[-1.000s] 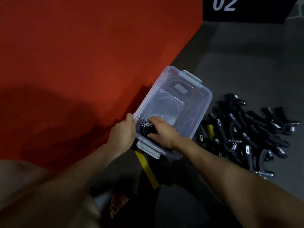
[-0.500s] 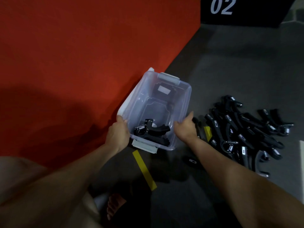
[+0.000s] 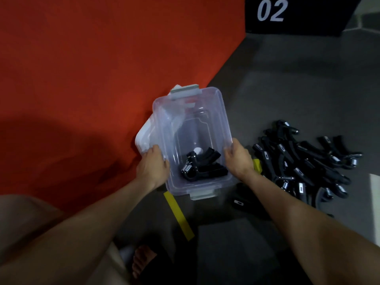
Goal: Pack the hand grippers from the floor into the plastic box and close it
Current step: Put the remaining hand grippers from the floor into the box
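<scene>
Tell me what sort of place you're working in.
Probably a gym or training hall: grey floor beside a red mat, a black block marked 02, and a pile of hand grippers.

Dark grey floor [image 3: 298, 83] underfoot, meeting a red mat [image 3: 92, 68] along a diagonal edge. Clear plastic box [image 3: 216, 112] sitting right on that edge, lid [image 3: 144, 136] lying beside it on the red. Heap of black hand grippers [image 3: 304, 163] spread over the grey, just right of the box. Strip of yellow tape [image 3: 178, 217] stuck down near the front.
</scene>
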